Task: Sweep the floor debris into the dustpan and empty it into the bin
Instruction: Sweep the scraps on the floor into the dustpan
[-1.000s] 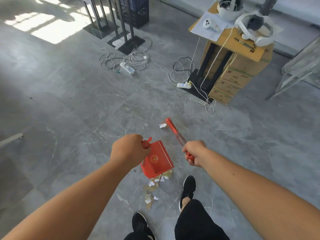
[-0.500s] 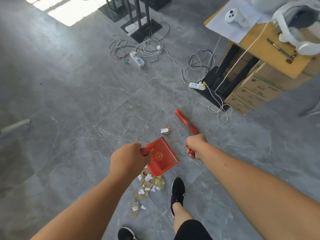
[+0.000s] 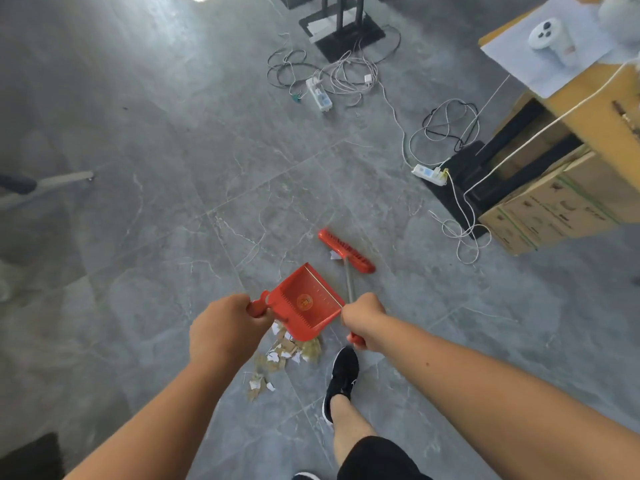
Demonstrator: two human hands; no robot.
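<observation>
View from my head, looking down at a grey marbled tile floor [image 3: 156, 209]. My left hand [image 3: 227, 327] is curled tightly round the short handle of a red dustpan [image 3: 308, 301], which I hold tilted so its inside faces up towards me. The near edge of the pan sits over a small pile of torn paper and cardboard scraps [image 3: 280, 358] that trails across the tiles towards me; I cannot tell whether the pan touches the floor. My right hand [image 3: 363, 318] is closed in a fist round the thin handle of a red broom [image 3: 346, 252], just beside the right edge of the dustpan. The broom's head rests on the floor beyond the pan, with one stray white scrap [image 3: 334, 255] touching its bristle side. My foot in a black shoe [image 3: 341, 379] stands just right of the pile. Further off, two white power strips [image 3: 320, 95] lie among tangled cables, and stacked cardboard boxes [image 3: 561, 209] stand at the right, with a white controller [image 3: 550, 38] on paper on top
</observation>
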